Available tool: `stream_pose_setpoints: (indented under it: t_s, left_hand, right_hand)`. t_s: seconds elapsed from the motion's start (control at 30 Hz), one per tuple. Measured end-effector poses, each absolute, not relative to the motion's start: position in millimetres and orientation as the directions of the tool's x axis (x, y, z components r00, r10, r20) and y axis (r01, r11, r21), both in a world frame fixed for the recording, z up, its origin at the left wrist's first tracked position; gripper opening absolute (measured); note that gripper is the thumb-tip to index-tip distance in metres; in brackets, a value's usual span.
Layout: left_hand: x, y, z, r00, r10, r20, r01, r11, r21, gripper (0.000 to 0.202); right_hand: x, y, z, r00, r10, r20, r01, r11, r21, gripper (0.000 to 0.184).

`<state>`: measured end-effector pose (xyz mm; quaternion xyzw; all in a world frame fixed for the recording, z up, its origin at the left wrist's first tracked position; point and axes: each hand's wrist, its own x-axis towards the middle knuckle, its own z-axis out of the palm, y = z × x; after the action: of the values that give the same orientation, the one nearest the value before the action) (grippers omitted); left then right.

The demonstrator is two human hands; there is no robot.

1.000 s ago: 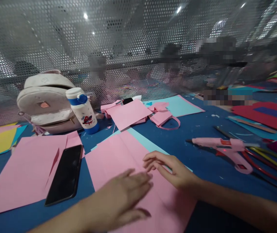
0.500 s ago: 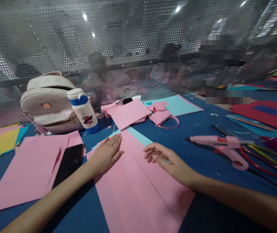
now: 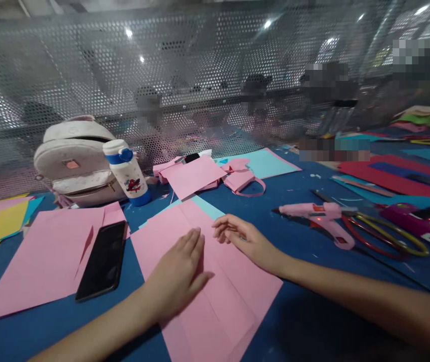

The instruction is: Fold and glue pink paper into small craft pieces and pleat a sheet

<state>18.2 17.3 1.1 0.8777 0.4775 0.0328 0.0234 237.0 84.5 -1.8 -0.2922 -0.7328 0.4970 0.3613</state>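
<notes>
My left hand (image 3: 179, 274) lies with its fingers stretched out over a large folded sheet of pink paper (image 3: 233, 296), with faint fold lines running along it. At the sheet's right side rests my right hand (image 3: 250, 241), its fingers loosely bent and apart, with nothing visible held in them. A light blue sheet (image 3: 207, 205) shows from beneath the pink one at its far end. Left of my left hand, a black phone (image 3: 103, 261) lies partly over another pink sheet (image 3: 49, 251). A pink glue gun (image 3: 324, 216) with a small red light lies right of my right hand.
A white backpack (image 3: 77, 161) and a white-and-blue bottle (image 3: 127, 173) stand at the back left. Behind the sheet lie a pink paper piece (image 3: 194, 176) and a small pink paper bag (image 3: 241, 181). Scissors (image 3: 392, 234) lie right of the glue gun. A perforated metal screen (image 3: 199, 65) rises behind.
My left hand has slid toward me and to the right over the pink sheet. My right hand stays at the sheet's right side. The camera view has shifted slightly right.
</notes>
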Motion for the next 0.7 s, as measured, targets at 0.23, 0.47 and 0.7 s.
stream_pose_setpoints:
  t_s: [0.23, 0.47, 0.7]
  left_hand:
    - [35, -32, 2, 0.763, 0.644, 0.049, 0.643, -0.765, 0.047, 0.074]
    - [42, -41, -21, 0.843, 0.483, 0.237, 0.516, -0.851, -0.102, 0.082]
    - [47, -44, -21, 0.812, 0.469, 0.346, 0.54, -0.829, -0.143, 0.065]
  right_hand:
    - [236, 85, -3, -0.57, 0.783, 0.247, 0.044, 0.33, -0.943, 0.02]
    - [236, 84, -1, -0.572, 0.786, 0.233, 0.037, 0.309, -0.95, 0.02]
    - [237, 85, -3, -0.582, 0.78, 0.23, 0.04, 0.31, -0.95, 0.02]
